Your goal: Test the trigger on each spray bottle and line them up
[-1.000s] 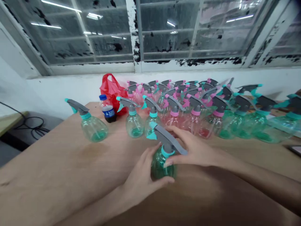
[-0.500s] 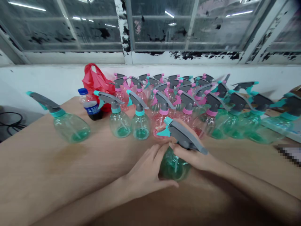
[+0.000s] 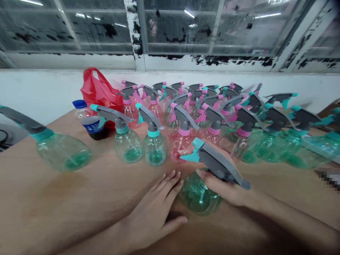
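A green spray bottle [image 3: 201, 194] with a grey and teal trigger head stands tilted on the wooden table [image 3: 111, 198] in front of me. My right hand [image 3: 223, 184] is closed around its upper part, below the trigger head; some of its fingers are hidden behind the bottle. To the left of the bottle, my left hand [image 3: 159, 205] lies apart from it with fingers stretched out, palm down near the table, holding nothing. Just behind stand a green spray bottle [image 3: 154, 150] with a teal collar and a pink spray bottle [image 3: 180, 143] with a pink collar.
Several more pink and green spray bottles fill the back of the table. A green spray bottle [image 3: 63, 152] stands at the far left. A dark drink bottle [image 3: 92, 127] with a blue cap is beside a red plastic bag [image 3: 99, 90]. Behind is a white wall [image 3: 61, 85] below windows.
My left hand has let go of the spray bottle and moved off to the left, fingers now spread. My right hand still holds the bottle. The view has shifted slightly closer.
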Available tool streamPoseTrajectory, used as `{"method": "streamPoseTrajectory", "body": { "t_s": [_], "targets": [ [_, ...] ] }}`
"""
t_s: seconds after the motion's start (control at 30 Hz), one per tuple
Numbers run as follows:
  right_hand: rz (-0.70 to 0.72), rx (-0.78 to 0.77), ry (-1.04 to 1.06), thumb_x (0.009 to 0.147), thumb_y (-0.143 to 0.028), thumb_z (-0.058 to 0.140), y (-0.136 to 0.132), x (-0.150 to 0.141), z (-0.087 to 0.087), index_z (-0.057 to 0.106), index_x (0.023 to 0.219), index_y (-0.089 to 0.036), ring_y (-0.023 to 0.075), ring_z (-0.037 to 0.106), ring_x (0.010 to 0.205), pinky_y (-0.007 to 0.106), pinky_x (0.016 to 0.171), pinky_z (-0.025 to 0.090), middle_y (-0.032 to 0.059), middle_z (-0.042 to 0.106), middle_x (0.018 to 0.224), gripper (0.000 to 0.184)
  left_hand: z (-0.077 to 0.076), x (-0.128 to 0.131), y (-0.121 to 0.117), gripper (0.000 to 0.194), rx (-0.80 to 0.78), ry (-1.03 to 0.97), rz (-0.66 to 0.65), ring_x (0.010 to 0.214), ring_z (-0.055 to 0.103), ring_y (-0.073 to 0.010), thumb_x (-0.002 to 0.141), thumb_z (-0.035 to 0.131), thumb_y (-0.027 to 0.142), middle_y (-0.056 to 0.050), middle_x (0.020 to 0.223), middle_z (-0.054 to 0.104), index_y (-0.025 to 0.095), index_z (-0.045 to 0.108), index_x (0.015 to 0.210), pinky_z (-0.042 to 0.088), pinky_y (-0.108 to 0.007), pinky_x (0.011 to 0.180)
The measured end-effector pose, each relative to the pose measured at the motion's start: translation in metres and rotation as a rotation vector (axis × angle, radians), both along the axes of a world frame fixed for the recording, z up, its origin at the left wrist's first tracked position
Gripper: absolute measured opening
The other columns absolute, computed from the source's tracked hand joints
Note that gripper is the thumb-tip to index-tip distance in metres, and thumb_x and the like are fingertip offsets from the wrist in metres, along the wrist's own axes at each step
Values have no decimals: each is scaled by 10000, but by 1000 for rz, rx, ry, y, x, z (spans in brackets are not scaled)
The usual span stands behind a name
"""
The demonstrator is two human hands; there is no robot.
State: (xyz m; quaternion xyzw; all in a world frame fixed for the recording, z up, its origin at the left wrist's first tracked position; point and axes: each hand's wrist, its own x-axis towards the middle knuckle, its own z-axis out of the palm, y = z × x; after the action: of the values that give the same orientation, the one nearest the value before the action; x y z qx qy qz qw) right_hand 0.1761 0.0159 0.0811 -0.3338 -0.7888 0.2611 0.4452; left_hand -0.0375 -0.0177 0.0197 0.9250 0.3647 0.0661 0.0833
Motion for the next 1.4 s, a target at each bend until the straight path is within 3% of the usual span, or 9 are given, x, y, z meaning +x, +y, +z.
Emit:
{"method": "streamPoseTrajectory", "body": {
  "t_s": [0.17, 0.27, 0.43, 0.53, 0.7, 1.03, 1.4],
  "targets": [
    [28, -119, 120, 718, -118, 508, 7, 4, 2, 453, 819, -265, 122, 393, 472, 259, 443, 368, -55, 433, 623, 186, -4, -1, 0, 677, 26, -34, 15, 1416, 272, -307, 946, 543, 468, -115, 1553, 275, 173, 290, 1501, 297, -491, 1125],
    [45, -102, 109, 760, -106, 525, 9, 5, 3, 493, 867, -257, 112, 402, 503, 249, 480, 377, -60, 452, 642, 188, -4, -1, 0, 657, 33, -54, 19, 1405, 301, -310, 944, 546, 465, -111, 1547, 299, 170, 324, 1488, 318, -493, 1117],
    [77, -56, 96, 756, -72, 539, 8, 8, 2, 479, 778, -240, 100, 415, 561, 222, 511, 385, -60, 452, 665, 179, -3, -1, 1, 640, 58, -54, 11, 1387, 341, -310, 944, 541, 476, -107, 1527, 351, 161, 358, 1470, 330, -497, 1112],
    [64, -75, 112, 789, -109, 569, 8, 8, -1, 545, 869, -246, 103, 473, 589, 227, 553, 434, -47, 525, 726, 160, -2, -1, 1, 624, 69, -28, 7, 1374, 367, -310, 944, 535, 484, -125, 1517, 366, 133, 399, 1441, 345, -487, 1104],
    [112, -172, 213, 835, -207, 600, 8, 4, -5, 593, 1097, -248, 161, 640, 824, 315, 767, 552, 44, 639, 1055, 266, -1, 0, 2, 600, 56, -21, 17, 1378, 362, -303, 952, 526, 467, -126, 1517, 365, 126, 408, 1431, 358, -487, 1095],
    [160, -212, 247, 840, -188, 596, 7, 3, 0, 600, 1131, -237, 192, 667, 1008, 330, 896, 563, 64, 655, 1143, 295, -3, 0, 3, 595, 77, -33, -2, 1383, 353, -307, 951, 538, 452, -133, 1510, 377, 111, 421, 1424, 353, -488, 1100],
    [172, -255, 267, 829, -132, 591, 7, 2, 0, 602, 1124, -233, 153, 664, 1007, 312, 972, 529, 42, 671, 1143, 312, 1, 1, 2, 572, 23, -35, 13, 1384, 347, -313, 948, 546, 440, -129, 1517, 363, 153, 428, 1428, 346, -504, 1097]
  ]
}}
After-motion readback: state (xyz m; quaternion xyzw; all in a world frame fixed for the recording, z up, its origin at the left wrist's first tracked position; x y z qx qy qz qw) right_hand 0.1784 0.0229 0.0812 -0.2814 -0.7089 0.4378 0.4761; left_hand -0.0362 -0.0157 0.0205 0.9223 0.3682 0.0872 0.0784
